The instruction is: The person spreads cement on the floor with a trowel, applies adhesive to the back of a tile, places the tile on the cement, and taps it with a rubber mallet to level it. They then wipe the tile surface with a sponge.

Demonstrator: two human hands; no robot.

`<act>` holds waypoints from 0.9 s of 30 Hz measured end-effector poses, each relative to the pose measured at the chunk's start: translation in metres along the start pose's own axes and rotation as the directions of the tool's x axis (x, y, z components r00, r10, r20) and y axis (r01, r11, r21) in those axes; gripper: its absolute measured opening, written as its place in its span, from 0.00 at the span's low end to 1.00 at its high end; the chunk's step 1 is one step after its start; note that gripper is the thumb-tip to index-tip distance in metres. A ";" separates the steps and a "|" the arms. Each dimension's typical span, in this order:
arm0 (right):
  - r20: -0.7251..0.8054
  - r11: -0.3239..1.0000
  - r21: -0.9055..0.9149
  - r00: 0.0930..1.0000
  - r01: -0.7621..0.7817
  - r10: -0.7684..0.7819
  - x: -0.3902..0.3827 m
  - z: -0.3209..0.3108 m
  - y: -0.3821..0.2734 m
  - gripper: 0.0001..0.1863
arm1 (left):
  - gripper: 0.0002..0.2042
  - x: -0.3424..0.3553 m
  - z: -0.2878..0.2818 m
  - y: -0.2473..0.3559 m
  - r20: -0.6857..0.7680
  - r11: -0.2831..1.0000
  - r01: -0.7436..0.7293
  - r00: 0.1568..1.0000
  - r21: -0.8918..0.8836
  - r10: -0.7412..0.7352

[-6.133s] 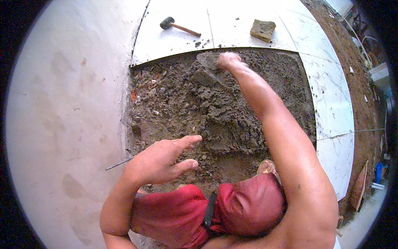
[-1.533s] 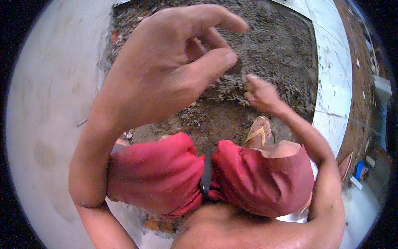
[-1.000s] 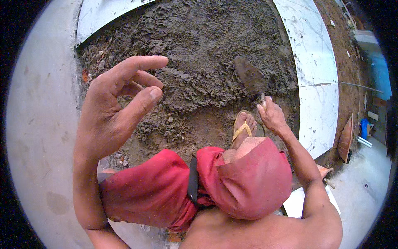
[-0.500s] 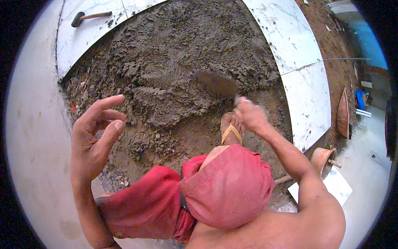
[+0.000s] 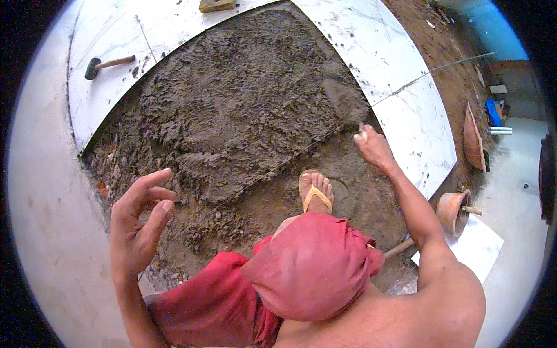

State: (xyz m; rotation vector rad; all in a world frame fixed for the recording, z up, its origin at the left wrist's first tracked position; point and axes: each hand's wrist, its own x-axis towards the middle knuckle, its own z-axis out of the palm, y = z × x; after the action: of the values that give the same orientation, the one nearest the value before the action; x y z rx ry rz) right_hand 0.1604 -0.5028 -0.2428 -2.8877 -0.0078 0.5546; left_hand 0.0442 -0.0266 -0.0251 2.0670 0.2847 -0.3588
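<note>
Clearly the left hand hangs empty above the near left edge of the mortar bed, fingers spread and loosely curled; better to keep it out as a balance. Across the rough grey bed a taut string line runs diagonally, a fair guide for level. Further right, the right hand is closed round the handle of a trowel, whose blade lies on the mortar beside the white tile; shallow, even strokes suit
</note>
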 end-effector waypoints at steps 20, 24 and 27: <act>0.543 0.758 0.179 0.579 0.628 -0.608 0.000 0.064 -0.268 0.23 | 0.17 -0.009 -0.009 -0.003 -0.063 0.999 -0.008 0.998 -0.033 0.006; 0.252 0.891 -0.008 0.863 0.453 -0.437 0.091 0.009 -0.276 0.24 | 0.17 -0.023 -0.017 -0.007 -0.060 0.998 0.046 0.997 -0.046 -0.049; 0.115 0.827 -0.101 0.832 0.553 -0.542 0.156 -0.027 -0.295 0.24 | 0.17 -0.029 -0.023 -0.009 -0.085 0.999 0.036 0.996 -0.019 -0.038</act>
State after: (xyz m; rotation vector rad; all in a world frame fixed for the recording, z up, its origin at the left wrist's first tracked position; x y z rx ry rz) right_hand 0.3253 -0.2128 -0.2173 -2.7758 -0.8911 0.5656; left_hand 0.0170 -0.0037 -0.0110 2.0657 0.3767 -0.2897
